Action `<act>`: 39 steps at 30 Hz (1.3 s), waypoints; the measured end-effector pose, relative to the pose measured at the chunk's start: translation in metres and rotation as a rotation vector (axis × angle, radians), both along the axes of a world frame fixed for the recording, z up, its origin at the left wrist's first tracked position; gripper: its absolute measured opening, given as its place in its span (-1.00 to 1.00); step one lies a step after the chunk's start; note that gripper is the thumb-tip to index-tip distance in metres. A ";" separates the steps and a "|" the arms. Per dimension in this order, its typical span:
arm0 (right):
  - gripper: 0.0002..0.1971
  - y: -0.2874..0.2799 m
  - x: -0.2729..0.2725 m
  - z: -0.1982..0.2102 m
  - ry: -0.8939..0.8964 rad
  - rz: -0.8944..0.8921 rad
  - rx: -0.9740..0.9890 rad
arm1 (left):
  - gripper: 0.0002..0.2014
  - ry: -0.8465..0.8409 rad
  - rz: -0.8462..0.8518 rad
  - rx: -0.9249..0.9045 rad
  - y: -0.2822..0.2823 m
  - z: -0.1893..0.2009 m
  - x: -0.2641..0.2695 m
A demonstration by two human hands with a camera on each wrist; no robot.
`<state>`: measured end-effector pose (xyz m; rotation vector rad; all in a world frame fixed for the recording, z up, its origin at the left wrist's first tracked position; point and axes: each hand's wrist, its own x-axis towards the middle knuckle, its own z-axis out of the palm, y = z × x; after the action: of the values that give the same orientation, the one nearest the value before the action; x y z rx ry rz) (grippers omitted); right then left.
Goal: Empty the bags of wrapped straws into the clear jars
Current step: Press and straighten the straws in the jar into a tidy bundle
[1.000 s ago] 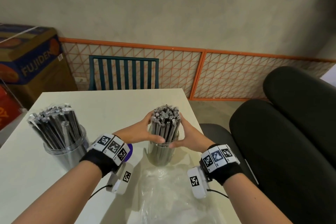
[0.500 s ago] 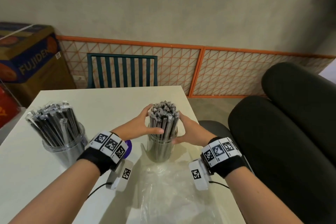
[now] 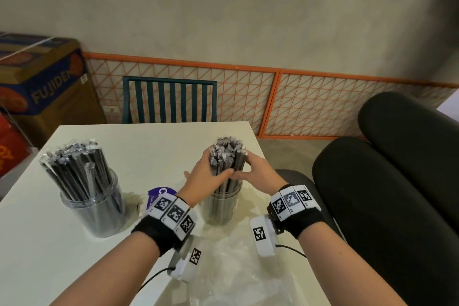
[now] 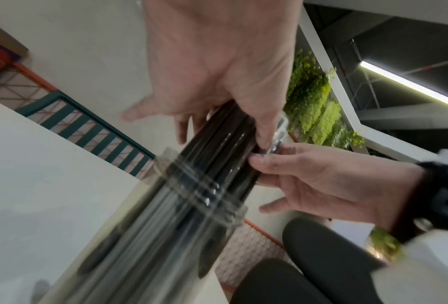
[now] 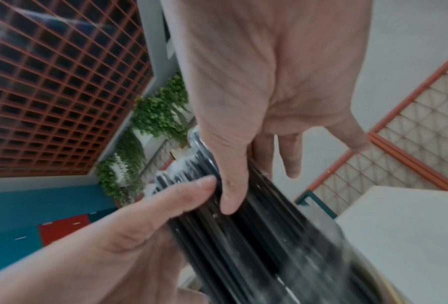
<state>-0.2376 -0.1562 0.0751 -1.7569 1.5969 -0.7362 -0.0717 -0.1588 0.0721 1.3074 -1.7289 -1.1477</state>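
Both hands, left hand [image 3: 207,176] and right hand [image 3: 258,174], wrap the upright straws [image 3: 227,156] standing in the jar [image 3: 221,208] between them.

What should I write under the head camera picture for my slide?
Both hands, left hand and right hand, hold the straws in a clear jar.

Motion-blurred jar [image 4: 165,236] in both wrist views; purple label [image 3: 159,195] partly behind left wrist.
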 end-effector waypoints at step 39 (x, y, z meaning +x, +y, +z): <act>0.02 0.017 0.024 -0.035 0.008 -0.135 0.148 | -0.04 -0.023 -0.193 0.079 -0.010 -0.015 0.019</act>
<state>-0.2140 -0.1391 0.0406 -1.5601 1.7425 -0.6563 -0.0523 -0.1686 0.0576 1.2250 -1.8760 -1.3256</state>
